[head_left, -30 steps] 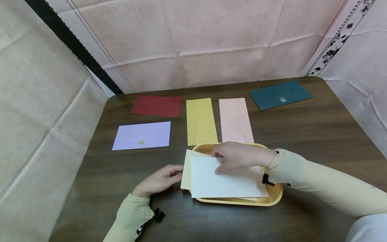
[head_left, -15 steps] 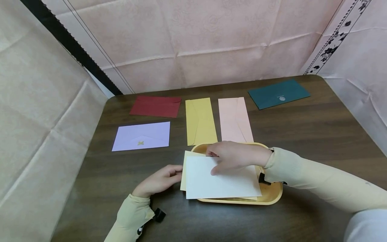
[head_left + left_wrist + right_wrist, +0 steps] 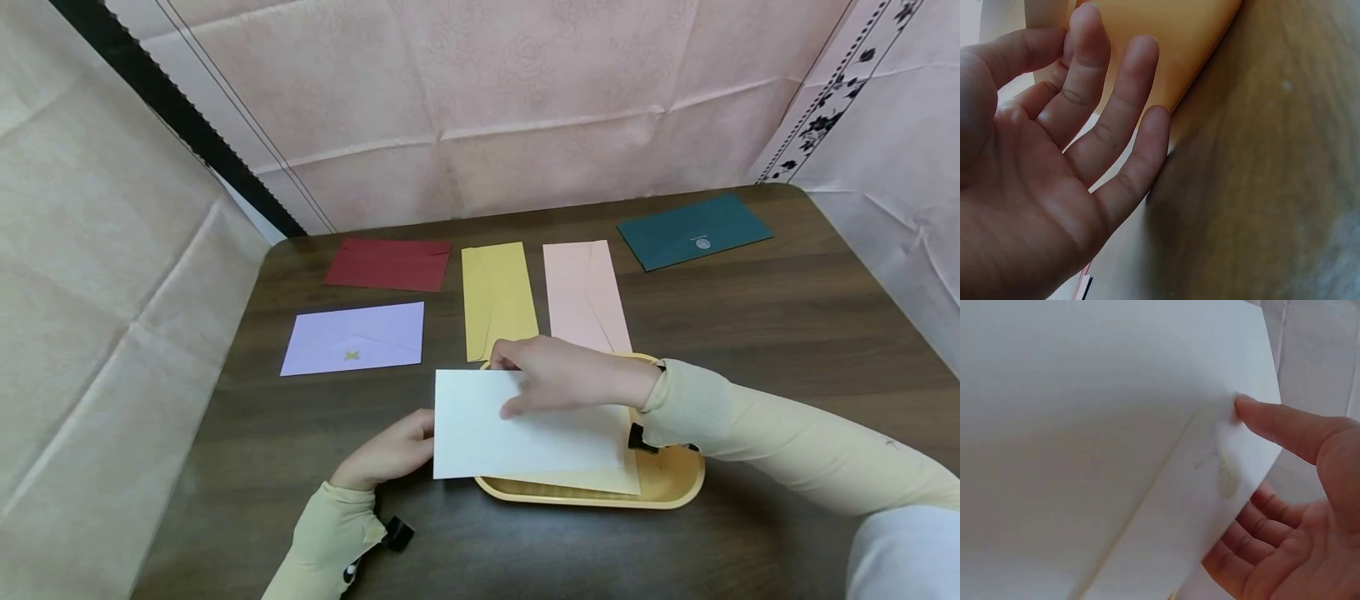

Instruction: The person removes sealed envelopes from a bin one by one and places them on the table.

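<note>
My right hand point(image 3: 570, 373) pinches a white envelope point(image 3: 472, 442) at its far long edge, thumb on top and fingers beneath. In the right wrist view the envelope point(image 3: 1116, 425) shows its flap line and a pale embossed mark. Under it, a cream envelope point(image 3: 611, 481) lies in a yellow basket point(image 3: 577, 497); most of it is covered. My left hand point(image 3: 390, 454) is at the basket's left end, its fingertips hidden by the white envelope. In the left wrist view its fingers point(image 3: 1141, 69) are loosely bent beside the basket wall; whether they touch it I cannot tell.
Beyond the basket lie a red envelope point(image 3: 388, 265), a lavender envelope point(image 3: 356, 333), a yellow envelope point(image 3: 498, 292), a pink envelope point(image 3: 585, 292) and a teal envelope point(image 3: 693, 232). They rest on a dark wooden table point(image 3: 787, 375). Pale cloth point(image 3: 487, 100) hangs behind.
My right hand has moved left and slightly away from me with the white envelope, which now juts past the basket's left end and covers the cream envelope's left part. The left hand stays nearly still.
</note>
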